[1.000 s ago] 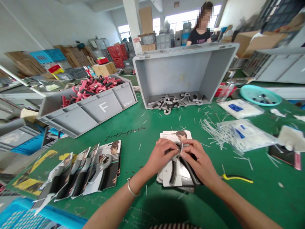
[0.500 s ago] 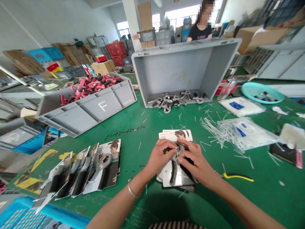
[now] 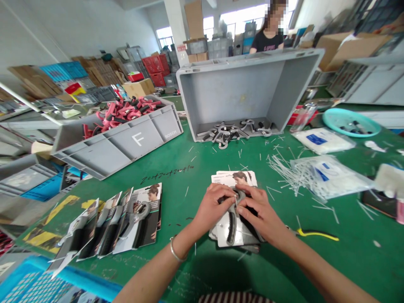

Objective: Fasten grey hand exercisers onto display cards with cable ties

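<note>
My left hand (image 3: pixel 215 206) is closed, its thumb and fingertips pinched at the head of a grey and black two-handled tool (image 3: pixel 232 227). From the other side my right hand (image 3: pixel 256 209) pinches at the same spot. A short length of white cable tie (image 3: pixel 236 199) shows between the fingertips of both hands. Under the tool lies a printed card (image 3: pixel 222 237), on top of a small stack of similar cards. Part of the tool's head and its right handle are covered by my fingers.
Several carded tools (image 3: pixel 110 227) lie overlapping at left. Behind stand a grey crate of pink tools (image 3: pixel 120 147) and a tipped grey bin (image 3: pixel 233 92) holding grey tools. Loose cable ties (image 3: pixel 284 172), bags (image 3: pixel 334 176) and yellow-handled pliers (image 3: pixel 318 234) lie right. A person (image 3: pixel 268 40) stands beyond.
The whole view has shifted slightly to the right. Both hands keep their pinch at the tool's head, with only small finger movement.
</note>
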A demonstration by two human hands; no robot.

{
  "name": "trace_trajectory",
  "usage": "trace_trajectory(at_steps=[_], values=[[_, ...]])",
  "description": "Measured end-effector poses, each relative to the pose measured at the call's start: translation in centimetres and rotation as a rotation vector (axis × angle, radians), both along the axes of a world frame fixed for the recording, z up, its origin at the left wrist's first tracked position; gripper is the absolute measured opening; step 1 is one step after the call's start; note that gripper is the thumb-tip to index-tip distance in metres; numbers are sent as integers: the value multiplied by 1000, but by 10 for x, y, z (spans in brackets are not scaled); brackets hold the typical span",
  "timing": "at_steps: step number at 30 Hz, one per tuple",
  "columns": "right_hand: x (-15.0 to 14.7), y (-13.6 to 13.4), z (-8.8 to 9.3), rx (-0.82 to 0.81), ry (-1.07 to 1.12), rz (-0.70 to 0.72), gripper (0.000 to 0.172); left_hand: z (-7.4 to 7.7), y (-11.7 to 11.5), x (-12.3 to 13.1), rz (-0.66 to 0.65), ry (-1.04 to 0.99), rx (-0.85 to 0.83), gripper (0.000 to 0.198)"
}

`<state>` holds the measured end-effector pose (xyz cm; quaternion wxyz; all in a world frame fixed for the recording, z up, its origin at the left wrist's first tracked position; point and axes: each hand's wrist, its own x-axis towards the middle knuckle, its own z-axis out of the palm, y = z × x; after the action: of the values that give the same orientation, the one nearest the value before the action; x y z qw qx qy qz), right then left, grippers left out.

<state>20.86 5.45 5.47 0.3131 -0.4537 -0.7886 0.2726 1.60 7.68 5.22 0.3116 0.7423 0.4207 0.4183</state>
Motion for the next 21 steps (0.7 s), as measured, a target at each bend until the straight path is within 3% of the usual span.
trace_trajectory(at_steps=[16, 21], values=[[1, 1, 1, -32, -16, 13, 20, 0, 2, 2, 30, -61, -40, 6], [-1, 2, -1, -41, 1, -19, 19, 0, -1, -2, -32, -24, 17, 7]])
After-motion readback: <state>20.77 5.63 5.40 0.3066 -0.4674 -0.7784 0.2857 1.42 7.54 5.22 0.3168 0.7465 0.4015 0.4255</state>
